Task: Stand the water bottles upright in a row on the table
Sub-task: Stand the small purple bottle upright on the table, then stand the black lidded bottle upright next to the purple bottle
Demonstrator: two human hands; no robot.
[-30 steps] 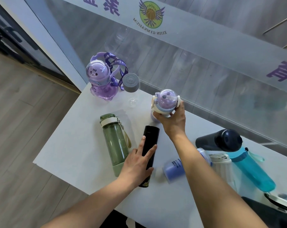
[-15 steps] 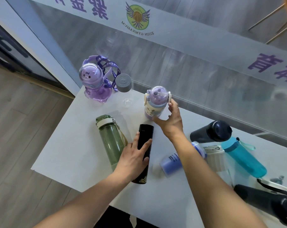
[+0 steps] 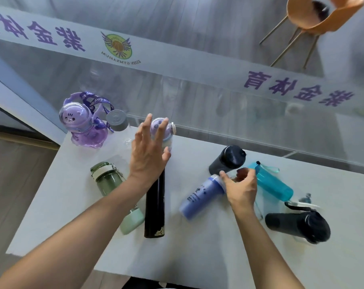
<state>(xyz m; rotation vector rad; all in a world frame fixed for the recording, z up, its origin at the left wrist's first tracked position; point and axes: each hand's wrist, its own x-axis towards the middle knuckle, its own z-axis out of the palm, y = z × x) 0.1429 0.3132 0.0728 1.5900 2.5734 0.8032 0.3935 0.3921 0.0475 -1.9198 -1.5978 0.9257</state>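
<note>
The right hand [image 3: 240, 187] curls its fingers around the cap end of the lying periwinkle plastic bottle [image 3: 202, 197] at centre frame — whether gripped, I cannot tell. The left hand [image 3: 148, 152], fingers spread wide and empty, hovers by the small upright lilac dome-lidded bottle [image 3: 163, 133] — a careless brush could topple it.

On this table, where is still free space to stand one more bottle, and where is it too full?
Bare table runs along the near edge, in front of the black bottle and the blue bottle. Another bare patch lies at the far edge, right of the small purple bottle. It is crowded on the right, around the teal bottle and the right hand.
</note>
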